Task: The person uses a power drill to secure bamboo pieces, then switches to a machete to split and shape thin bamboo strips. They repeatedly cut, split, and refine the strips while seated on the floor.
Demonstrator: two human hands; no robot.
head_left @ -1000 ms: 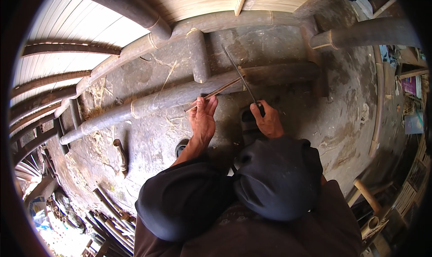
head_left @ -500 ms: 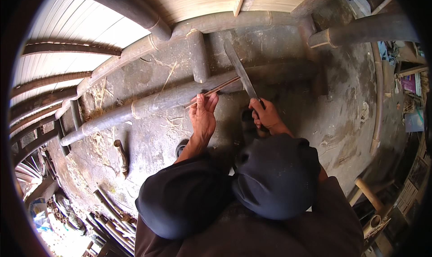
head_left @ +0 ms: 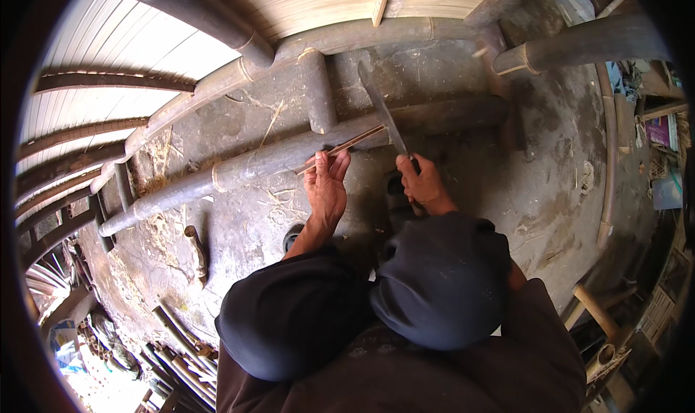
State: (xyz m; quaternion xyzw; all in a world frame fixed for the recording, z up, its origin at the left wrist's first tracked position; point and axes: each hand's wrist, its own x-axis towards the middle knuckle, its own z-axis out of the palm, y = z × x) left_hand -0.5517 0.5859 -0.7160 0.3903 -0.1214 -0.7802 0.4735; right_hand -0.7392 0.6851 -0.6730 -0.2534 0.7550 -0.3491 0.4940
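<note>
My left hand [head_left: 326, 188] pinches a thin bamboo strip [head_left: 359, 137] between thumb and fingers. The strip slants up to the right across a thick bamboo pole [head_left: 271, 157] lying low across the frame. My right hand [head_left: 426, 185] is wrapped round the handle of a machete [head_left: 381, 106], its long dark blade pointing up and slightly left. The blade's edge is against or very close to the strip's right end; I cannot tell whether they touch. Both hands are just beyond my knees.
A short upright bamboo post [head_left: 317, 91] stands behind the pole, below a bamboo rail [head_left: 376, 33]. A short bamboo piece [head_left: 195, 255] lies on the concrete floor [head_left: 239, 228] at left. Several bamboo lengths [head_left: 181, 362] are heaped at lower left. A woven panel [head_left: 311, 4] rises at the back.
My right hand and the machete have shifted slightly up and left, with the blade a little more upright. My left hand and the strip have barely moved. A small blurred speck appears near the far right post.
</note>
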